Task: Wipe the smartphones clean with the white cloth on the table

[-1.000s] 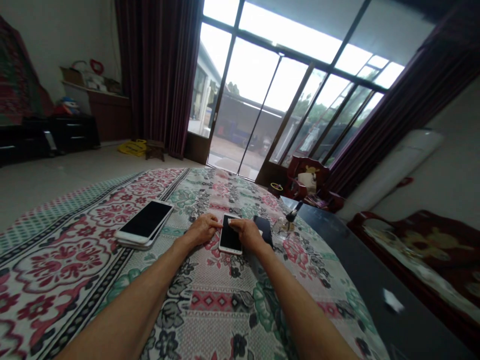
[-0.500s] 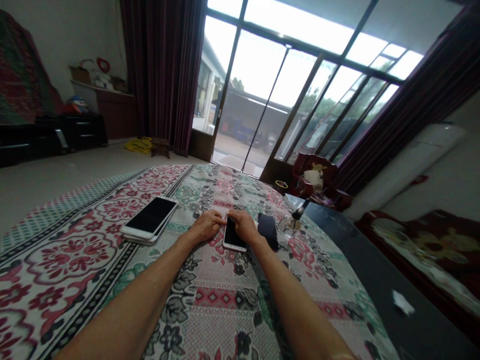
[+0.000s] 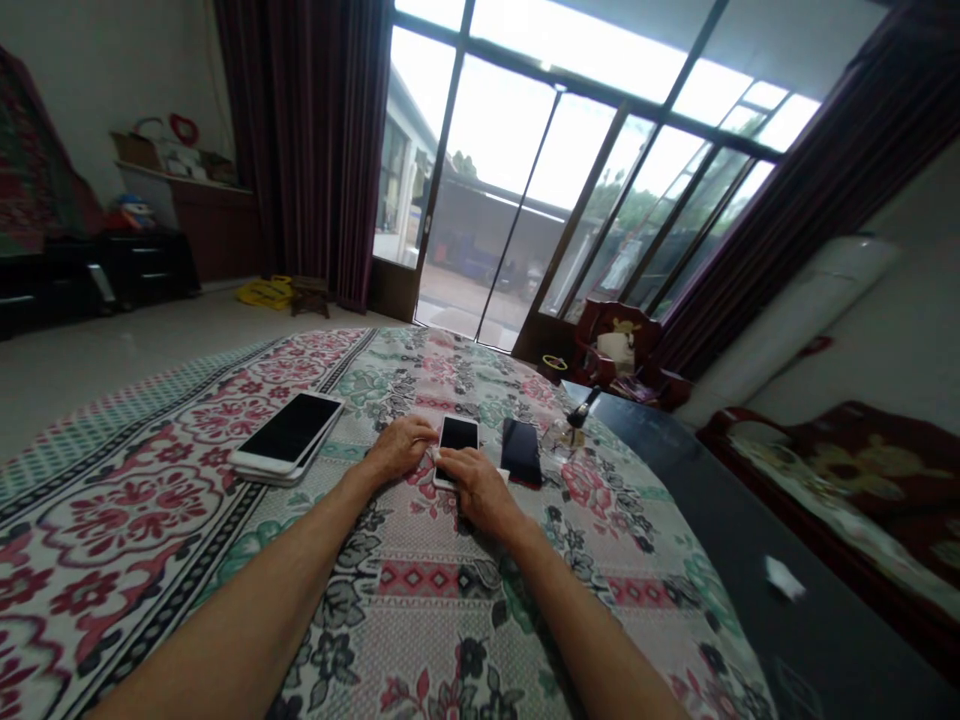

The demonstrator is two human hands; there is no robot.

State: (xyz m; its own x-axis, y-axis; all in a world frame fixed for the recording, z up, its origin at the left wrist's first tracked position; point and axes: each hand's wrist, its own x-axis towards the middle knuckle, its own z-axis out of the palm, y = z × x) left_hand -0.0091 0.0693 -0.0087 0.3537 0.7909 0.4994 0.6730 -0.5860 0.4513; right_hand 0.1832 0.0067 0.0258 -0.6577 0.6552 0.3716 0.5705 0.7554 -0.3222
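Note:
A white-framed smartphone (image 3: 459,433) with a dark screen lies flat on the patterned tablecloth (image 3: 427,640). My right hand (image 3: 480,490) lies across the lower part of this phone, its fingers stretched over the screen. At the phone's left edge is my left hand (image 3: 400,447), fingers extended towards it; whether they touch it I cannot tell. Just right of the right hand lies a dark phone (image 3: 521,452). A small white piece, partly hidden, shows by the right hand. Farther left, a larger white tablet (image 3: 289,435) with a black screen rests on another flat device.
Right of the dark phone stands a clear glass item (image 3: 564,437) with a black-handled object (image 3: 583,408). A dark tabletop (image 3: 720,540) with a white scrap (image 3: 784,578) borders the cloth. Beyond are a carved wooden chair (image 3: 619,345), glass doors and curtains.
My right hand has moved from the phone's upper part down to its lower part, uncovering the upper screen. My left hand stays near the left edge. The camera view has shifted slightly.

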